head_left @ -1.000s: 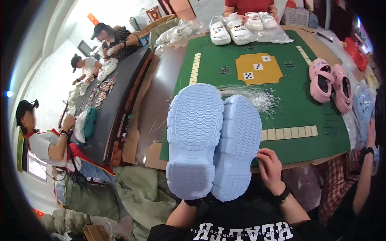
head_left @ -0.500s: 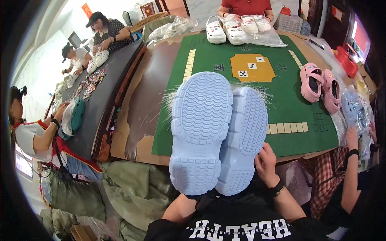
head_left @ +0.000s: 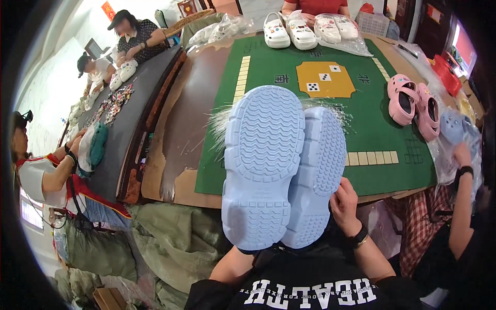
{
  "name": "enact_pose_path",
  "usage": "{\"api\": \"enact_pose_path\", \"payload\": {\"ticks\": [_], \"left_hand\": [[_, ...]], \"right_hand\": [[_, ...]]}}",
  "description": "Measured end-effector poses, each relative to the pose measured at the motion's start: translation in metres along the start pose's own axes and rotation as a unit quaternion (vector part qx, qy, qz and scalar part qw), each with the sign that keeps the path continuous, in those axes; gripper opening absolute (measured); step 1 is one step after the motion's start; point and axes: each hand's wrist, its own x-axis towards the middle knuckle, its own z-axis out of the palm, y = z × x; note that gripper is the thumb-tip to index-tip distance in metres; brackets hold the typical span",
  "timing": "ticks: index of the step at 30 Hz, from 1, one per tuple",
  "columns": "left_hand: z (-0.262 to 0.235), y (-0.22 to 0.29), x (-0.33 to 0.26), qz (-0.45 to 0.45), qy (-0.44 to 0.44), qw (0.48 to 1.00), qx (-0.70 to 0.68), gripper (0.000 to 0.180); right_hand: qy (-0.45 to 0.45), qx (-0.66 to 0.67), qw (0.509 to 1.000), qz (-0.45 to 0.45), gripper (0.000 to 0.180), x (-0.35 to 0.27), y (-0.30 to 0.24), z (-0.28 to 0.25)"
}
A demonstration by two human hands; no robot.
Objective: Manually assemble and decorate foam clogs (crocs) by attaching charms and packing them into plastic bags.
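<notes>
A pair of light blue clogs (head_left: 261, 155) is held up in front of me, ridged soles facing my view. The right clog (head_left: 318, 175) tilts against the left one. My right hand (head_left: 345, 206), a dark band on its wrist, has its fingers curled at the lower right edge of the right clog. Behind the left clog goes my left forearm (head_left: 232, 268); the soles hide that hand and its fingers. Fine whitish strands (head_left: 219, 124) fan out on the mat behind the clogs.
Pink clogs (head_left: 413, 106) stand on the green mat (head_left: 212, 170) at right. Across the table, a person in red has white clogs (head_left: 289, 33) and a bagged white pair (head_left: 336, 28). At right, another person's hand (head_left: 461, 155) handles bagged blue clogs. Several people work at the dark left table (head_left: 150, 88).
The blue clogs have shifted slightly up and right, along with my right hand. Across the table, the bagged white clogs have moved right. The neighbour's hand at right has risen.
</notes>
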Motion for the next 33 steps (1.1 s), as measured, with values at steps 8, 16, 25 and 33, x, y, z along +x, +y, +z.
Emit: {"api": "enact_pose_path", "payload": {"ticks": [8,16,25,33], "left_hand": [[0.004,-0.013,0.005,-0.007,0.001,1.0,-0.017,0.024],[-0.002,-0.019,0.018,-0.004,0.017,0.999,-0.043,0.027],[-0.065,0.003,0.056,-0.008,0.005,0.997,-0.076,0.03],[0.032,0.036,0.066,0.165,-0.139,0.81,0.545,0.05]], "right_hand": [[0.001,-0.005,1.0,-0.001,0.028,-0.003,0.004,0.001],[0.006,-0.008,1.0,0.008,0.028,0.001,-0.002,0.002],[-0.016,0.037,0.999,0.034,0.028,0.005,-0.003,-0.006],[-0.042,0.094,0.99,0.092,0.022,0.014,-0.014,-0.014]]}}
